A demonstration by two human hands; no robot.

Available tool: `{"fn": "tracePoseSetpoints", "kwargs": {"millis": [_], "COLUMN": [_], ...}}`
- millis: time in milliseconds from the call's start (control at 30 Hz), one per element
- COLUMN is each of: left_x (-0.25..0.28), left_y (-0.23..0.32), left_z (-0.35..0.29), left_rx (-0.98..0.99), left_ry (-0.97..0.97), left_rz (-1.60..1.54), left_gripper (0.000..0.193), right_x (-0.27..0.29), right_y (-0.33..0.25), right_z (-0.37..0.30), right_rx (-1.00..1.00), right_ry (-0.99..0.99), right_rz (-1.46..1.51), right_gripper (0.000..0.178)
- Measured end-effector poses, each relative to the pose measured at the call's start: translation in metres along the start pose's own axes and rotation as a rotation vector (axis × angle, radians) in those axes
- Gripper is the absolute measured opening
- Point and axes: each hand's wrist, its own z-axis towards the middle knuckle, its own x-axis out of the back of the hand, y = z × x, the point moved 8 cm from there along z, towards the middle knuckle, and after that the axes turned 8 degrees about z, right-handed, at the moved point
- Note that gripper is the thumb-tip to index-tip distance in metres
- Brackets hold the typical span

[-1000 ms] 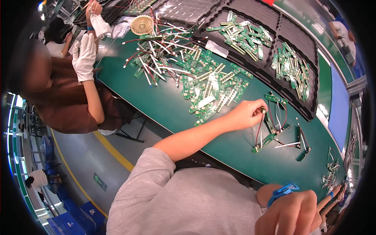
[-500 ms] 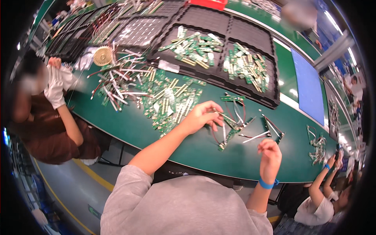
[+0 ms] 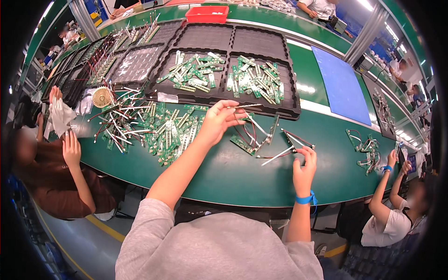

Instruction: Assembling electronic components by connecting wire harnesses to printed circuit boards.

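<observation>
Pinched between the fingertips of my left hand [image 3: 218, 123] is a narrow circuit board [image 3: 247, 106], seen nearly edge-on close to the black tray's front edge. Just beyond those fingers, several green boards with white, red and black wires [image 3: 243, 143] lie in a loose cluster. My right hand [image 3: 304, 170] has its thumb and forefinger apart, beside another wired board [image 3: 298, 140] on the table. Whether the fingertips touch that board I cannot tell. A blue band circles my right wrist.
A black compartment tray [image 3: 291, 105] holds bare green boards. Left of my left arm lie piled boards [image 3: 170, 135] and wired boards [image 3: 119, 123] by a yellowish reel [image 3: 102, 97]. More wired boards [image 3: 366, 149] lie right on the green table [image 3: 224, 186]. People sit on both sides.
The view has shifted, so the table sits differently in it. My left hand has moved away from the wired cluster toward the tray, holding the circuit board. My right hand is nearer the right wired board.
</observation>
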Motion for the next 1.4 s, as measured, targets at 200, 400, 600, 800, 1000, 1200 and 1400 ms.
{"fn": "tracePoseSetpoints", "kwargs": {"millis": [200, 400, 600, 800, 1000, 1200, 1400], "left_x": [0.040, 0.081, 0.122, 0.093, 0.055, 0.062, 0.074], "left_y": [0.032, 0.073, 0.101, 0.075, 0.040, 0.018, 0.021], "left_z": [-0.033, -0.099, -0.138, -0.103, -0.049, -0.040, -0.043], "left_rx": [-0.213, -0.148, -0.157, -0.114, -0.279, -0.282, -0.228], "left_ry": [0.216, 0.327, 0.594, 0.461, 0.483, 0.529, 0.549], "left_rz": [1.059, 1.080, 1.236, 1.482, 1.952, 1.964, 1.891], "left_gripper": [0.040, 0.026, 0.018, 0.020, 0.033, 0.026, 0.023], "right_x": [-0.027, -0.069, -0.077, -0.051, -0.037, -0.075, -0.145], "right_y": [-0.012, -0.020, -0.021, -0.037, -0.041, -0.087, -0.105], "right_z": [-0.006, -0.020, -0.022, -0.010, 0.012, 0.006, -0.013], "right_rx": [0.146, 0.275, 0.287, 0.343, 0.134, -0.192, -0.410], "right_ry": [-0.232, -0.459, -0.429, -0.230, -0.142, -0.476, -0.794], "right_rz": [-0.151, -0.227, -0.195, -0.111, 0.247, 0.617, 0.770], "right_gripper": [0.035, 0.036, 0.012, 0.007, 0.009, 0.007, 0.011]}}
